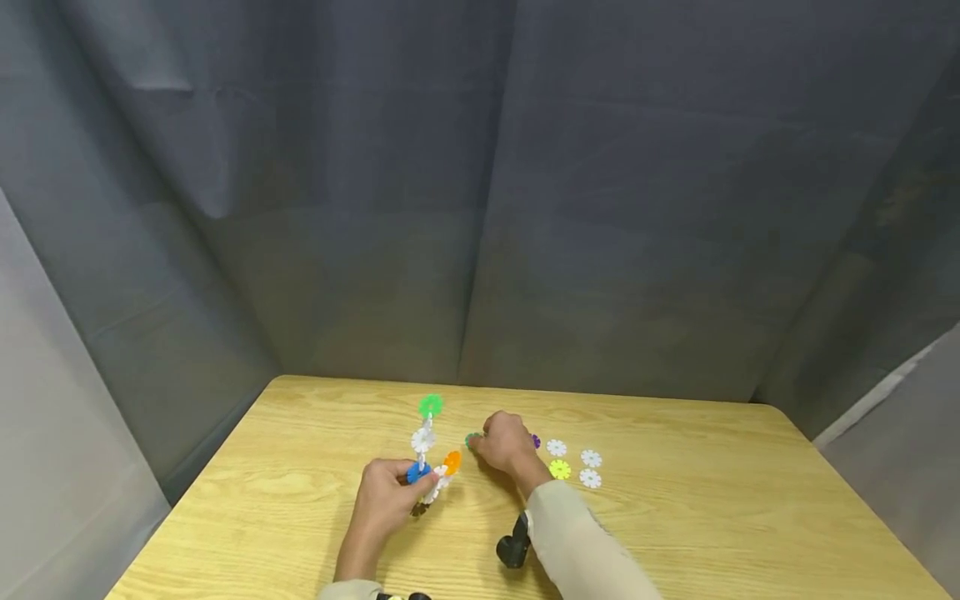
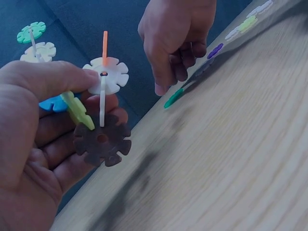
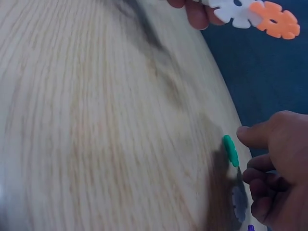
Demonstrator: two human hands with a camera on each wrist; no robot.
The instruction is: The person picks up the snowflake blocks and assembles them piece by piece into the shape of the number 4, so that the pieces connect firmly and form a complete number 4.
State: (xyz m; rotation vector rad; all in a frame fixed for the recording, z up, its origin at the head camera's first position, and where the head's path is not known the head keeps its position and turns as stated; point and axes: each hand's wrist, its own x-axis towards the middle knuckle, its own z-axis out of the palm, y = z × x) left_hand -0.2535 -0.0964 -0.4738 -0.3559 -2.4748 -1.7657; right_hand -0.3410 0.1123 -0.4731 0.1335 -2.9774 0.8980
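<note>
My left hand (image 1: pixel 384 502) grips a chain of slotted plastic flower discs between thumb and fingers, held up over the table. A green disc (image 1: pixel 431 406) tops it, above a white disc (image 1: pixel 422 440) and a blue disc (image 1: pixel 415 473). On its other side are an orange disc (image 1: pixel 452 462), white discs, a yellow-green disc (image 2: pixel 77 110) and a brown disc (image 2: pixel 102 141). My right hand (image 1: pixel 504 442) hovers low with bent fingers, its thumb tip close to a loose teal-green disc (image 3: pixel 231 150). Nothing shows between its fingers.
Right of my right hand lie a purple disc (image 1: pixel 536 441), a white disc (image 1: pixel 557 447), a yellow disc (image 1: pixel 560 469) and two more white discs (image 1: pixel 591 468). A pale disc (image 3: pixel 238 204) lies under my right fingers. Behind the wooden table (image 1: pixel 712 500) hangs a dark curtain (image 1: pixel 480 208).
</note>
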